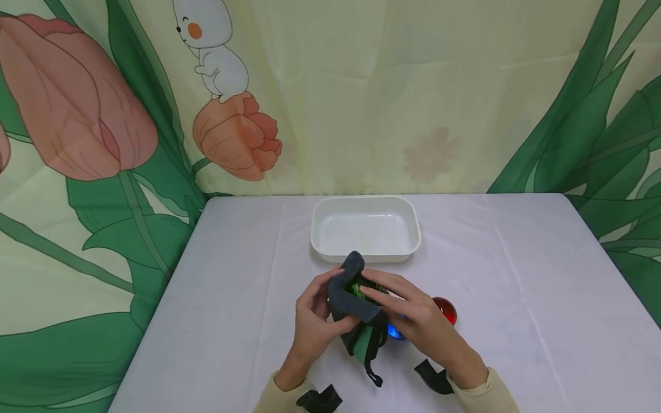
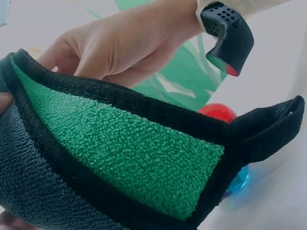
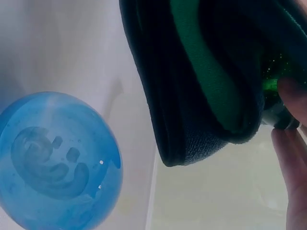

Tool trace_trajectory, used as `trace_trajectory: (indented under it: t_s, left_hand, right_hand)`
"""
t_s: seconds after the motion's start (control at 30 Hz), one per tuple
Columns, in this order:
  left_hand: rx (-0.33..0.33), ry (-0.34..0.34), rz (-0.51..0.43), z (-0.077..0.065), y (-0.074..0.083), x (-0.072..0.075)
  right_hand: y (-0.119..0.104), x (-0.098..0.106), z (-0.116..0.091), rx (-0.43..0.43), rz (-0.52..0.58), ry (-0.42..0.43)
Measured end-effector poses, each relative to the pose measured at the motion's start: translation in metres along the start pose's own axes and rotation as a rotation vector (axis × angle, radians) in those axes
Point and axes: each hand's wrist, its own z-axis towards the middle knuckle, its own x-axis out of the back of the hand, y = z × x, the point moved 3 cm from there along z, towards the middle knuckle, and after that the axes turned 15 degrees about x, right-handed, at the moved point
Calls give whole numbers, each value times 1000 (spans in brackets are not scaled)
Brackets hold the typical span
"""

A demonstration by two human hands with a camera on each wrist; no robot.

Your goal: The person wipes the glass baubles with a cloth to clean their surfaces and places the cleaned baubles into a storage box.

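Observation:
My left hand [image 1: 314,318] grips a folded towel cloth [image 1: 338,299], dark grey outside and green inside, with black edging and a hanging loop. In the left wrist view the green lining [image 2: 124,148] faces the camera. Wrapped in the folds is a shiny, see-through green thing [image 1: 357,290], mostly hidden. My right hand [image 1: 415,318] pinches this green thing at the cloth's opening, with its fingers [image 3: 292,163] curled against it. Behind the right hand a clear blue ball [image 3: 57,163] and a red ball [image 1: 446,310] lie on the table, both partly covered in the head view.
A white rectangular tray [image 1: 366,257] stands on the white-covered table [image 1: 232,298], just beyond the hands. Black pieces [image 1: 435,378] are fixed at both wrists. A printed curtain [image 1: 361,115] with tulips hangs behind the table.

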Motion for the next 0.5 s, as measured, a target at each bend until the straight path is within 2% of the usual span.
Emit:
trace_trajectory:
  t_s: [0.1, 0.33, 0.43, 0.5]
  left_hand:
    - [7, -8, 2, -1, 0, -1]
    - [64, 7, -7, -3, -1, 1]
    - [50, 22, 5, -3, -2, 1]
    - [28, 30, 15, -3, -2, 1]
  right_hand:
    - [0, 0, -1, -24, 15, -12]
    - [1, -1, -6, -283, 82, -38]
    - [2, -1, -6, -326, 107, -43]
    - [2, 0, -5, -319, 124, -52]
